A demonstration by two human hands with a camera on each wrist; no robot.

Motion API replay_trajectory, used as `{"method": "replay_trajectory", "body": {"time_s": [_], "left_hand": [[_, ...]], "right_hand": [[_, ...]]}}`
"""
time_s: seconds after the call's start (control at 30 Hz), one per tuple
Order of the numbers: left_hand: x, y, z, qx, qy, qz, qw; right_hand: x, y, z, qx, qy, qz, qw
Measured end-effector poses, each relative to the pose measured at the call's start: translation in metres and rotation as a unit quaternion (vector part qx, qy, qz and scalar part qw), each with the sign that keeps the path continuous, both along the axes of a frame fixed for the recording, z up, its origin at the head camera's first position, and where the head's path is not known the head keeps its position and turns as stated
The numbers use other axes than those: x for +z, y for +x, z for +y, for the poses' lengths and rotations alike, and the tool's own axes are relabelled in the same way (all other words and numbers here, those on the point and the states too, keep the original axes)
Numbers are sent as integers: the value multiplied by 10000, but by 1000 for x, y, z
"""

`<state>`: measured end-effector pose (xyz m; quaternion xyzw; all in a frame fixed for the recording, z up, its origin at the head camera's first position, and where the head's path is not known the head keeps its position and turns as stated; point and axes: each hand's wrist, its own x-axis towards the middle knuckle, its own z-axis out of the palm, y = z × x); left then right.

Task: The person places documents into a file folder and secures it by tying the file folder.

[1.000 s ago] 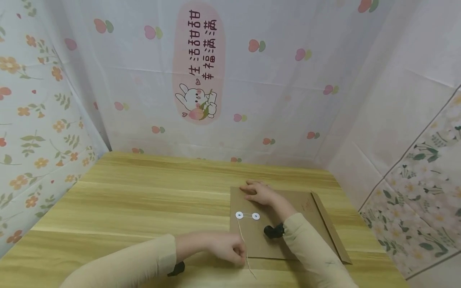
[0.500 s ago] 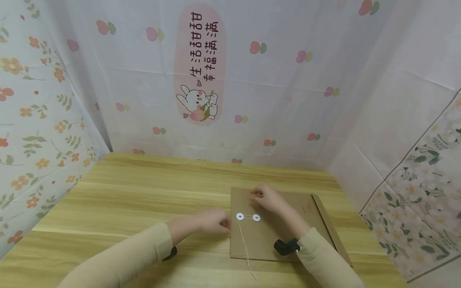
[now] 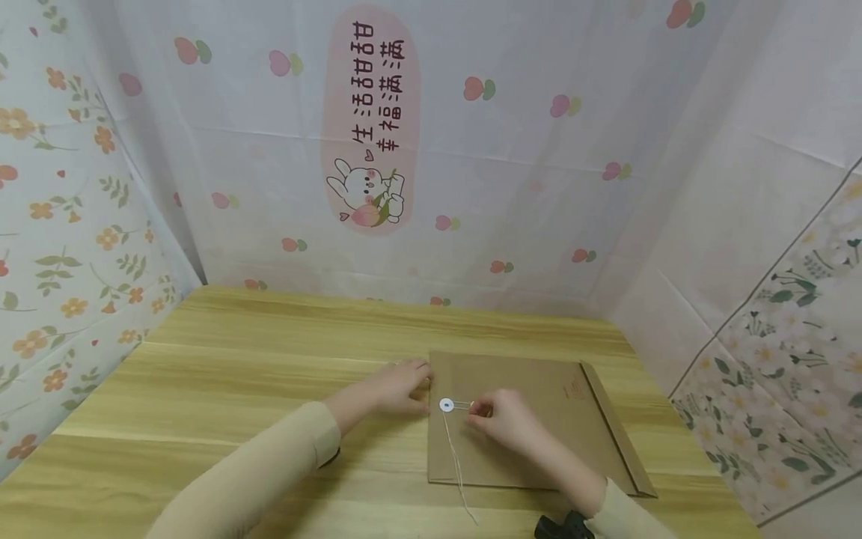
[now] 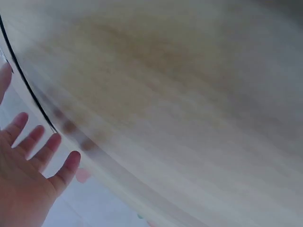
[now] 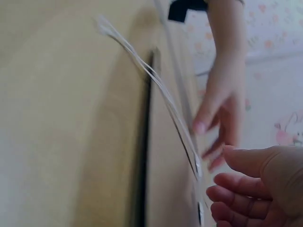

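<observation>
A brown kraft document envelope (image 3: 532,449) lies flat on the wooden table, its string-closure side facing up. A white string (image 3: 455,453) runs between the two round buttons, and its loose end trails over the envelope's near edge. The left button (image 3: 447,405) shows fully; my right hand (image 3: 508,419) mostly covers the other one. My right fingers are loosely bent at that button, with the thumb apart from them in the right wrist view. At the envelope's left edge, my left hand (image 3: 399,387) has its fingers spread, as the left wrist view (image 4: 28,175) also shows.
The wooden table (image 3: 269,359) extends left of the envelope. Printed fabric (image 3: 539,150) hangs behind it and at both sides. A black wrist mount (image 3: 564,526) sits at my right sleeve.
My left hand has left the string's loose end and moved up to the envelope's left edge, its fingers straightening. My right hand has come down from the envelope's top to the right button.
</observation>
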<state>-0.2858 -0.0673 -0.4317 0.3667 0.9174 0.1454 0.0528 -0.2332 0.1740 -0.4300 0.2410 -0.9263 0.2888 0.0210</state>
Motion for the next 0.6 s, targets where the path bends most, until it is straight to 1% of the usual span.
{"method": "replay_trajectory", "body": {"time_s": [0.1,0.2,0.33,0.5,0.6], "left_hand": [[1,-2,1,-3,-82,-137,9999],[0,-4,2,47,-113,-277,9995],[-2,-7,3,124,-234,-370,9990],[-1,-10,5,182,-308,-714,9968],[0,-10,7,219,-319,-859,9955]], "right_hand": [[-3,10,-2,125,21,-165,9998],[-6,18,-5,190,13,-356,9992],[-7,28,-13,215,16,-438,9988],[-7,40,-20,108,352,-606,9975],[-6,44,-24,57,527,-583,9969]]}}
